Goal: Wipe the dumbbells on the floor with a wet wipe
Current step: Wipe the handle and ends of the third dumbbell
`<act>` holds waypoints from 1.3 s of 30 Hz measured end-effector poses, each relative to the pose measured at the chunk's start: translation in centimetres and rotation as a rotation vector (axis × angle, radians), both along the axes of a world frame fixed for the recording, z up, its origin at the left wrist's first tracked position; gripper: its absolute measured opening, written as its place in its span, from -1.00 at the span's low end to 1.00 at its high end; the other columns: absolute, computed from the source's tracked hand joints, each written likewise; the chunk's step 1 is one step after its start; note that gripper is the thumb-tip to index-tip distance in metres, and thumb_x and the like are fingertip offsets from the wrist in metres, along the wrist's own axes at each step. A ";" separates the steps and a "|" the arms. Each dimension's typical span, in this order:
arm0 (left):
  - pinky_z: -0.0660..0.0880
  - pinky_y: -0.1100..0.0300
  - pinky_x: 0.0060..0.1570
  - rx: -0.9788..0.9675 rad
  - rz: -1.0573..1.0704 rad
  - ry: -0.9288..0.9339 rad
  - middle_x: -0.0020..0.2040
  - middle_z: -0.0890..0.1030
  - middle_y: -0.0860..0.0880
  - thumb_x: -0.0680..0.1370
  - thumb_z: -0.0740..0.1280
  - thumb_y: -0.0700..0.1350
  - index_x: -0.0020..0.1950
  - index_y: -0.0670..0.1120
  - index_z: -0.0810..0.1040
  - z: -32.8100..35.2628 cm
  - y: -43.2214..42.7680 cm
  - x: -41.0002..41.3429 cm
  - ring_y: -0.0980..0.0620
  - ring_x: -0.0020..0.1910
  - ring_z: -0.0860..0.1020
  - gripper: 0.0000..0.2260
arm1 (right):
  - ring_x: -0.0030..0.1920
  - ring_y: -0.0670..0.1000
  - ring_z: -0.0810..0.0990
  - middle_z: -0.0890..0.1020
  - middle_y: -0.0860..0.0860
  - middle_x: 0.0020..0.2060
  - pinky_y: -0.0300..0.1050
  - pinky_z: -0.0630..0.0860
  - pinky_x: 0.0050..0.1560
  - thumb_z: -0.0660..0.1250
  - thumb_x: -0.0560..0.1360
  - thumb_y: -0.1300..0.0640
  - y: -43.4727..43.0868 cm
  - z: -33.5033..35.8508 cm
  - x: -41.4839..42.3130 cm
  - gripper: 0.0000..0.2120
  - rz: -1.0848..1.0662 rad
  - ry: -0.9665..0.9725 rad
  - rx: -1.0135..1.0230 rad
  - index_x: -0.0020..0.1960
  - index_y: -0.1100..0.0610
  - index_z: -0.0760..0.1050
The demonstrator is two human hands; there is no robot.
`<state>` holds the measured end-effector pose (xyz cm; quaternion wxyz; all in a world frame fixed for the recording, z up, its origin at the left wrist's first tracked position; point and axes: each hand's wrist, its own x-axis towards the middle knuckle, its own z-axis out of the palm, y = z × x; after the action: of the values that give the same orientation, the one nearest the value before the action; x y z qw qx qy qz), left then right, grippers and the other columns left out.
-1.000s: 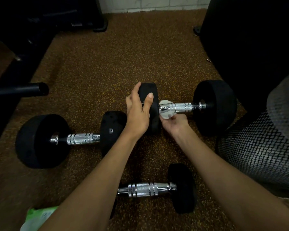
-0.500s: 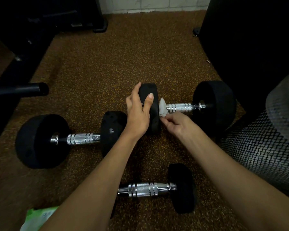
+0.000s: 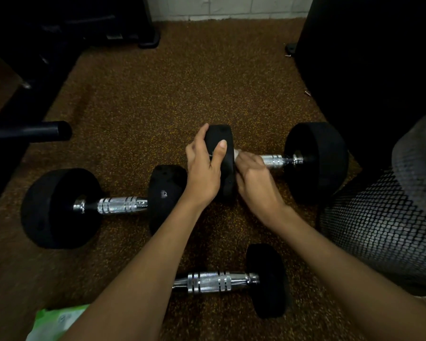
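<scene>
**Landmark:** the far dumbbell [image 3: 317, 161] lies on its side on the speckled brown floor [image 3: 182, 89], with its handle running left to right.

**Left grip** [image 3: 203, 173] (a bare hand): closed over the far dumbbell's left head [image 3: 219, 134]. The fingers curl across the top and the thumb lies on the rim nearer the person.

**Right grip** [image 3: 255, 178]: the fingers are curled round the wet wipe [image 3: 236, 153]. They hold it against the chrome handle [image 3: 277, 160], right where the handle meets that left head. Only a small white corner of the wipe shows, between the fingers and the head. The rest is hidden under the hand.

**Second dumbbell** [image 3: 118, 205]: on the floor to the left of the far dumbbell and a little nearer the person. Its right head sits just beside the far dumbbell's left head (contact cannot be judged, as the left wrist covers the gap).

**Third dumbbell** [image 3: 214, 281]: nearer the person than the far dumbbell, lying between the two forearms. Its left head is hidden under the left forearm.

**Green packet** [image 3: 57, 321]: well apart from the far dumbbell, at the near left and partly cut off.

**Mesh basket** [image 3: 379, 230]: just beside the far dumbbell's right head, on the near right side.

**Black bar** [image 3: 27, 131]: well to the left of the far dumbbell.
</scene>
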<state>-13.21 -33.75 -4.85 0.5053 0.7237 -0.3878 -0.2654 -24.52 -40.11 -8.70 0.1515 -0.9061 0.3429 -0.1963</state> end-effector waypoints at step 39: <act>0.14 0.27 0.23 0.023 0.006 0.008 0.42 0.17 -0.04 0.61 0.11 0.13 0.52 0.10 0.06 0.2 -0.1 0.0 0.13 0.31 0.22 -0.50 | 0.29 0.16 0.42 0.55 0.19 0.19 0.05 0.10 0.43 0.18 0.54 0.21 -4.3 1.3 -0.3 -0.68 -0.167 0.486 -0.145 0.27 0.24 0.42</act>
<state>-13.20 -33.86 -4.64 0.4994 0.7296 -0.3803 -0.2713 -24.80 -44.46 -7.36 -0.0174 -0.9036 0.4279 -0.0089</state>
